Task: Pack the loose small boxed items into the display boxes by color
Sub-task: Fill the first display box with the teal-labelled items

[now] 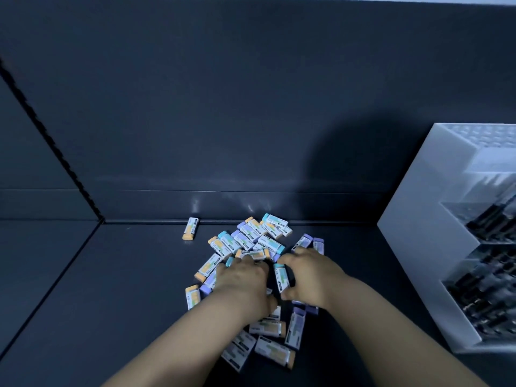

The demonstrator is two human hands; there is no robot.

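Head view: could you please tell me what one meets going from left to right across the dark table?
From the left: lone orange-ended small white box, left hand, teal-ended small white box, right hand, white tiered display rack.

I saw the small boxes (272, 243) in smooth printed card sleeves, the dark tabletop (111, 289) faintly glossy, and the white rack (418, 219) smooth matt plastic.

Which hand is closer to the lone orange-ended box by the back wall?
Left. The left hand rests on the pile, front-right of the orange-ended box; the right hand, pinching a teal-ended box, sits farther right.
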